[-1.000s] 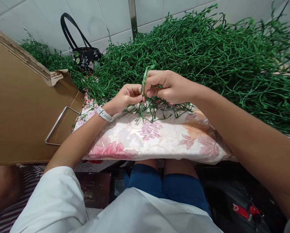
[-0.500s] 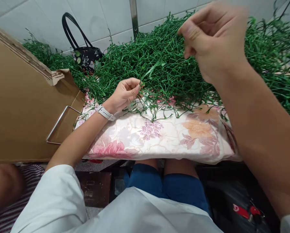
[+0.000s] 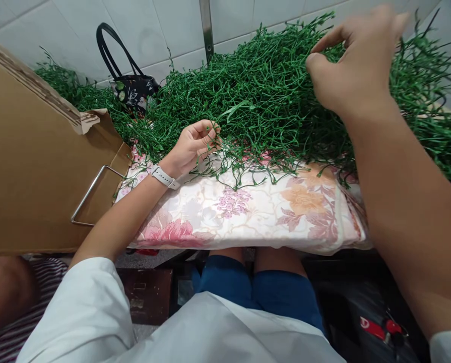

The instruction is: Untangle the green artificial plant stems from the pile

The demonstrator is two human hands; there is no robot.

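Note:
My left hand [image 3: 195, 146], with a white watch [image 3: 165, 177] on its wrist, pinches a thin green plastic stem [image 3: 214, 129] between thumb and fingertips. It is at the front of a large tangled heap of green plastic stems [image 3: 248, 85] with small branched tips. Several loose stems spread below that hand on a floral cloth [image 3: 233, 222]. My right hand [image 3: 357, 63] is raised above the right part of the heap. Its thumb and index finger curve toward each other with a small gap, and I see nothing between them. The other fingers are blurred.
An open cardboard box [image 3: 40, 166] with a metal wire handle [image 3: 91, 194] stands at the left. A black floral handbag [image 3: 134, 93] rests among the stems near the tiled wall [image 3: 180, 30]. Another person's arm [image 3: 6, 292] shows at lower left. A red tag [image 3: 372, 327] lies low at right.
My right hand has moved a little to the right, and its fingers have opened out. My left hand stays almost in place, still pinching the stem.

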